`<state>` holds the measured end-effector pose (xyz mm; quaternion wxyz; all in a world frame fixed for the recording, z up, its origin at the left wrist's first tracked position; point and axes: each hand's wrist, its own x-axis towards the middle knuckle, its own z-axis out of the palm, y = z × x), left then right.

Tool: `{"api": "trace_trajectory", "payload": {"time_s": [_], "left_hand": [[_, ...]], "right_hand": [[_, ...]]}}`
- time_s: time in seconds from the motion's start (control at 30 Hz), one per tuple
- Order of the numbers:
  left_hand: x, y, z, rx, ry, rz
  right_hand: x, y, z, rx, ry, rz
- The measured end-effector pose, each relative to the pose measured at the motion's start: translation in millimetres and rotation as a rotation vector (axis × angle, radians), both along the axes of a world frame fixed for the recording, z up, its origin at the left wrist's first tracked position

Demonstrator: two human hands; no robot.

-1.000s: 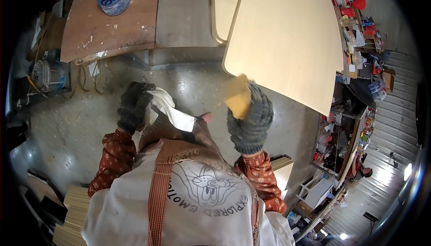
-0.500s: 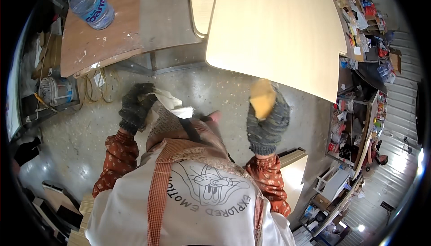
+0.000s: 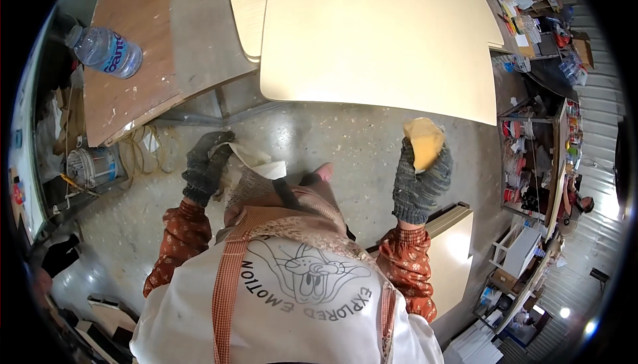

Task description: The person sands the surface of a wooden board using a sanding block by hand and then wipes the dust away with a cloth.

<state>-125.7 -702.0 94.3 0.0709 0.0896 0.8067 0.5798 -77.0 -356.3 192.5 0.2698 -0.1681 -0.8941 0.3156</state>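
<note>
Grey floor, yellow pad clasped in right hand, jutting forward, white cloth gripped by left hand

Dark capitals are curving around a cartoon on the white top. Purple lettering is crossing the blue bottle label.

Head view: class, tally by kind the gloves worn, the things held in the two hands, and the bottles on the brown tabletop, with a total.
Dark grey gloves: 2
White cloth, in the left hand: 1
Yellow pad, in the right hand: 1
Clear bottle, on the brown tabletop: 1
Total: 5
</note>
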Motion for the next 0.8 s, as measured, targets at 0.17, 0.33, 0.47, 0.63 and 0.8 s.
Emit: {"api": "trace_trajectory", "payload": {"time_s": [0.17, 0.33, 0.47, 0.63, 0.8], "left_hand": [[-6, 24, 6, 0.032, -0.055, -0.045], [-8, 39, 26, -0.096, -0.040, -0.080], [0, 31, 2, -0.065, -0.016, -0.041], [0, 55, 8, 0.004, -0.136, -0.066], [-4, 57, 6, -0.072, -0.025, -0.105]], "right_hand": [[-13, -43, 7, 0.315, 0.005, 0.355], [-14, -16, -9, 0.416, -0.002, 0.296], [4, 21, -8, -0.202, 0.114, 0.110], [-8, 6, 5, 0.300, 0.069, 0.210], [1, 63, -5, 0.328, 0.055, 0.036]]}}
